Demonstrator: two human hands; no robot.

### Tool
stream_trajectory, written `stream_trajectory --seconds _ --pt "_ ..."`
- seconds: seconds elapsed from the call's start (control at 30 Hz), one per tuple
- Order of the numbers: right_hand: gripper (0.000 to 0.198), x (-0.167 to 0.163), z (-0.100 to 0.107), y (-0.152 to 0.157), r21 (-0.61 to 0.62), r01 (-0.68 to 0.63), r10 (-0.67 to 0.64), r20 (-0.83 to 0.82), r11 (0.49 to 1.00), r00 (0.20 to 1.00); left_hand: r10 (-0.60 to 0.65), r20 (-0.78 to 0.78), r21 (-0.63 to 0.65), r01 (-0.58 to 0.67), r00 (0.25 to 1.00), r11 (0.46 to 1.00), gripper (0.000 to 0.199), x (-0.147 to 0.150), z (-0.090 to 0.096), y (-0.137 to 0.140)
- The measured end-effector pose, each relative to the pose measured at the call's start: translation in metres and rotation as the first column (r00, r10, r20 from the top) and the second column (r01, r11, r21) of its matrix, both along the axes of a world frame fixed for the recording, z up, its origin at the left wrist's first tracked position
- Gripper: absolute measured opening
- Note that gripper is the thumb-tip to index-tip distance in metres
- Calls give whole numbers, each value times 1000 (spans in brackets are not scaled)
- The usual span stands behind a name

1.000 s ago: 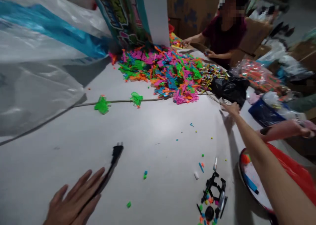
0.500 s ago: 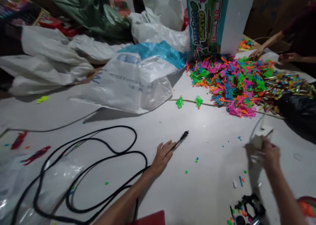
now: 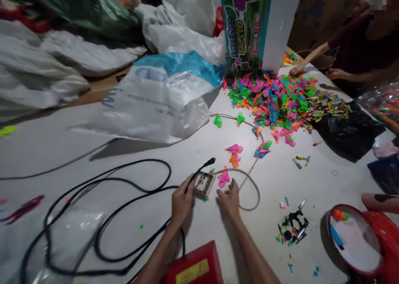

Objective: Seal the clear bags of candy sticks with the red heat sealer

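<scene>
My left hand [image 3: 182, 201] is closed on the edge of a small grey outlet box [image 3: 203, 185] with a pale socket face. A black power cord runs through the same hand, its plug [image 3: 211, 161] sticking out above the box. To the right of the box is my right hand [image 3: 229, 197], fingers apart and holding nothing. Just beyond its fingertips lies a pink plastic toy piece [image 3: 223, 178]. From the box, a thin beige cable [image 3: 258, 192] loops to the right. Near my left forearm, a red box with a yellow label [image 3: 193, 271] sits at the bottom edge.
Black cord coils [image 3: 102, 184] spread across the left side. A white plastic bag [image 3: 149, 109] lies behind, beside a heap of colourful toys [image 3: 274, 97]. At right are a black bag [image 3: 349, 130], black parts [image 3: 294, 226] and a red-rimmed bowl [image 3: 355, 242]. Another person's hand [image 3: 297, 69] touches the heap.
My right hand has brought the outlet box from the right to my left hand and let go. Several toy pieces have come away from the heap along the cable. The view has shifted rightward.
</scene>
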State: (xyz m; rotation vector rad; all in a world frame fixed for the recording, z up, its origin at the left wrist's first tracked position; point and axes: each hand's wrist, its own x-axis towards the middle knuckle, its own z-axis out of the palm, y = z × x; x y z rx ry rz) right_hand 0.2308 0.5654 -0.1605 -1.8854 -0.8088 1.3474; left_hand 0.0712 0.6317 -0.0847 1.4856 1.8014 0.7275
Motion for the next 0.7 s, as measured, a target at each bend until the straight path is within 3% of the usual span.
stream_trajectory --seconds 0.1,0.2,0.27,0.33,0.4,0.47,0.57,0.63,0.7 --pt "60 41 27 2 -92 165 -172 -75 982 982 -95 -6 34 95 995 995 45 -1 6 -13" --pt "55 60 62 11 -62 137 -151 -367 989 918 -219 -51 86 223 974 971 39 10 9 -48" --pt "59 53 80 22 -30 180 -173 -462 983 870 -403 -103 108 413 909 904 38 21 9 -73" --pt "60 34 87 33 -15 250 -233 -422 968 876 -569 -137 74 582 811 810 39 26 7 -88" --pt "51 13 83 45 19 231 -208 -366 973 907 -633 -177 28 647 753 762 42 20 4 -88" --pt "42 -6 72 56 68 64 -39 -320 996 947 -552 -280 -11 572 786 820 45 4 -2 -74" --pt "38 -26 56 71 102 -191 204 -147 976 968 -285 -469 -120 259 836 958 73 -23 -22 -43" --pt "31 -32 48 80 119 -266 264 31 957 964 -250 -500 -215 161 829 963 95 -34 -42 -23" --pt "24 -34 42 88 125 -330 313 138 936 940 -289 -473 -237 196 832 951 97 -39 -62 -7"
